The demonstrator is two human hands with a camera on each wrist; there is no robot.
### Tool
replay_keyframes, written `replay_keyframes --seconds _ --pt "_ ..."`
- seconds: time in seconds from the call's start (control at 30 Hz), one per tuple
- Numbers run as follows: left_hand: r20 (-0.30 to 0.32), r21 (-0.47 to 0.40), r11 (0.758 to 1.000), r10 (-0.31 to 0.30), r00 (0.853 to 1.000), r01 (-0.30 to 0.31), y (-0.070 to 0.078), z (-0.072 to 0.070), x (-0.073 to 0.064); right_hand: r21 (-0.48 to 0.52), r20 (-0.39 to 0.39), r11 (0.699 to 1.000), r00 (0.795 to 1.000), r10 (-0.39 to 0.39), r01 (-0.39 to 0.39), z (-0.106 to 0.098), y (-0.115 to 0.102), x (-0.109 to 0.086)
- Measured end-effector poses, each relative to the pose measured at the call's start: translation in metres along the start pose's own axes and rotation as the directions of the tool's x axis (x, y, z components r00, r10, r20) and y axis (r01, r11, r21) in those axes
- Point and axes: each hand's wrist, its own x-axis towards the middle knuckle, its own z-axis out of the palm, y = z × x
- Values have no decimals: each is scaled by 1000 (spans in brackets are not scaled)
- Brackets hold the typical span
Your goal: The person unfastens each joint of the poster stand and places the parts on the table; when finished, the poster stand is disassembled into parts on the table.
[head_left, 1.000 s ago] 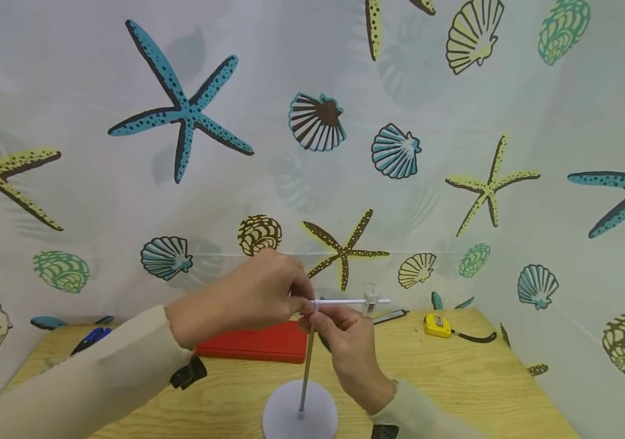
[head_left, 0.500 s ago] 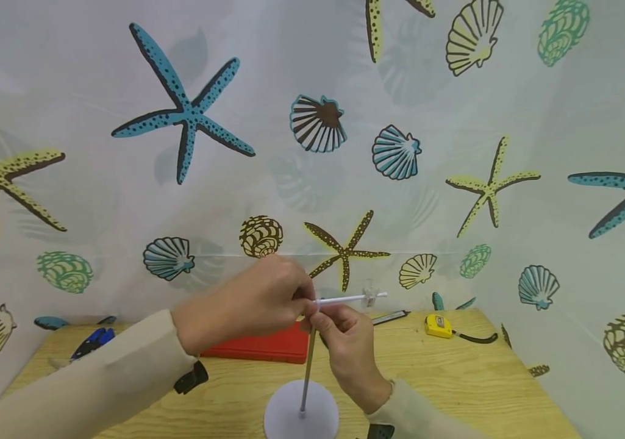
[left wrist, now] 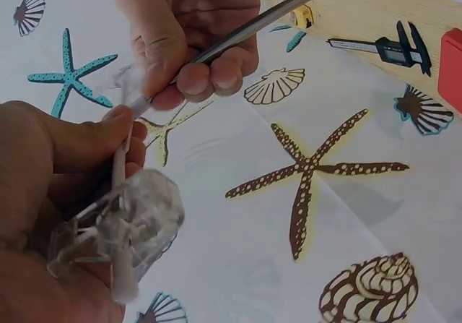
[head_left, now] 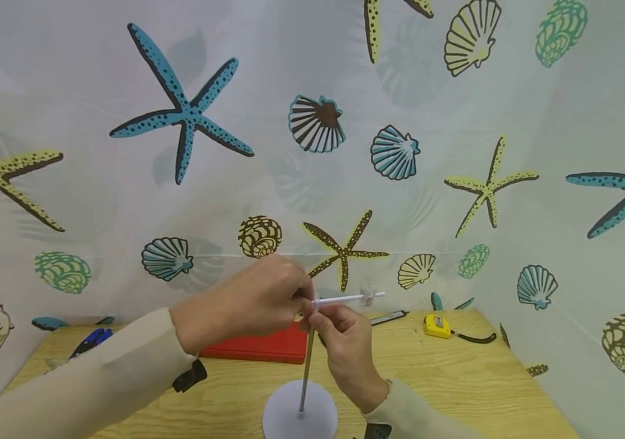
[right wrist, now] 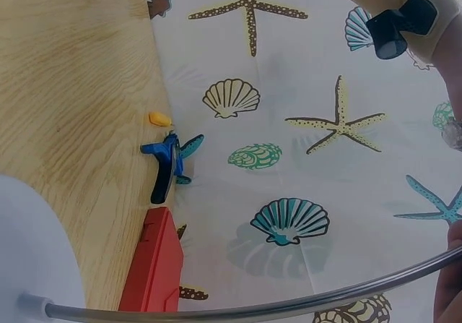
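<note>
A thin metal rod [head_left: 307, 372] rises from a round white base [head_left: 300, 421] on the table. At its top a white crossbar [head_left: 339, 299] reaches right and carries a clear plastic clip [head_left: 367, 295]. My left hand [head_left: 257, 299] pinches the white joint [left wrist: 138, 108] where bar and rod meet. Just below it, the thumb and fingers of my right hand [head_left: 347, 353] grip the rod's upper end. Close to the left wrist camera, another clear clip [left wrist: 148, 214] sits on the bar's near end. The left hand hides that end in the head view.
Behind the stand lies a red case [head_left: 260, 346], with a caliper [left wrist: 386, 48] near it. A yellow tape measure [head_left: 436, 325] with a black strap is at right. Blue-handled pliers [head_left: 92, 341] lie at left. A shell-patterned curtain [head_left: 312, 183] hangs behind the table.
The crossbar's right end has tilted slightly upward with its clip over the second. Both hands keep their hold at the joint, and the base stays in place.
</note>
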Motion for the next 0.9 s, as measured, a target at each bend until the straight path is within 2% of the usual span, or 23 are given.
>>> replay_keyframes --seconds 0.17,0.23,0.4,0.6,0.9 --pt "-82 26 1000 -2 997 4 -1 -17 1 -7 11 999 999 -34 34 -1 1 0" --pt "-84 5 1000 3 996 -3 -3 -20 2 -9 10 999 999 -32 32 -1 1 0" --pt "-26 -70 997 9 1000 -11 -7 -10 -2 -16 -1 1000 1000 -1 1 -1 3 -1" --pt "-69 -101 995 9 998 -16 -8 -1 -5 -27 15 1000 1000 -14 15 -1 6 -1" --pt "-83 -111 994 -16 996 7 -5 -3 -5 -34 29 998 999 -43 44 -2 4 1"
